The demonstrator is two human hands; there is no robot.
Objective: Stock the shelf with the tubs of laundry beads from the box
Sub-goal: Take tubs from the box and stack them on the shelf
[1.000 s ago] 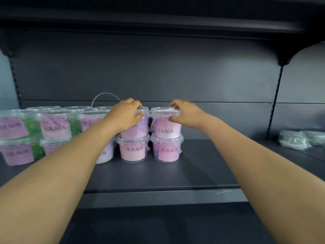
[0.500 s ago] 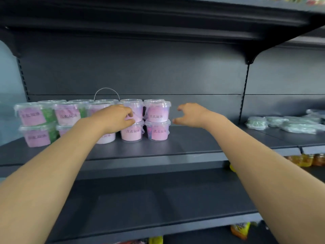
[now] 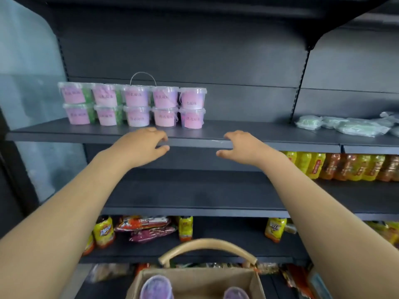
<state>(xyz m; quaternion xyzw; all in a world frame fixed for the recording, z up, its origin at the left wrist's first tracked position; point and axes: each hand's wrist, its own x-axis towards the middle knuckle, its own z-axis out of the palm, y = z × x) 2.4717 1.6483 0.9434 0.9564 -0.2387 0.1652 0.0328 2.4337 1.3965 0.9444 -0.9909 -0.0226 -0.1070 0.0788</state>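
Several clear tubs of laundry beads (image 3: 165, 106) with pink labels stand stacked two high in a row on the dark shelf (image 3: 248, 131), at its left. Both of my hands hover in front of the shelf's front edge, clear of the tubs. My left hand (image 3: 141, 146) is empty with its fingers curled apart. My right hand (image 3: 243, 146) is empty too, fingers spread. Below me stands a cardboard box (image 3: 196, 281) with a tan handle (image 3: 207, 247). Two purple-lidded tubs (image 3: 156, 288) lie inside it, partly cut off by the frame's bottom edge.
Green packets in clear wrap (image 3: 345, 126) lie at the right end of the same shelf. Yellow and orange drink bottles (image 3: 336, 166) fill the shelf below on the right. Snack bags and bottles (image 3: 146, 230) sit on a lower shelf. A frosted panel (image 3: 28, 83) stands at the left.
Both hands have let go of the top tubs and drawn back from the shelf toward me. The view has pulled back and tilted down, bringing the box into sight.
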